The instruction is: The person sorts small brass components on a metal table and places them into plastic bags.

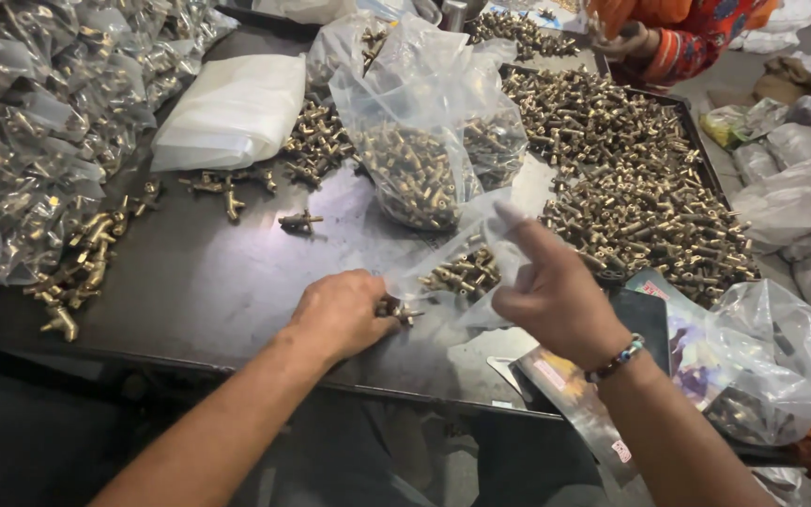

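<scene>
Small clear bag pinched open by right hand. Left hand closed on brass parts, at bag's 8 o'clock. Big pile at 2 o'clock on dark surface.

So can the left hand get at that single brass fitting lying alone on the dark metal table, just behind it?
Probably yes. The left hand already grips a few fittings, but the lone brass fitting lies apart on bare dark table just beyond its knuckles, with nothing between them. The small clear bag in the right hand is off to the side.
</scene>
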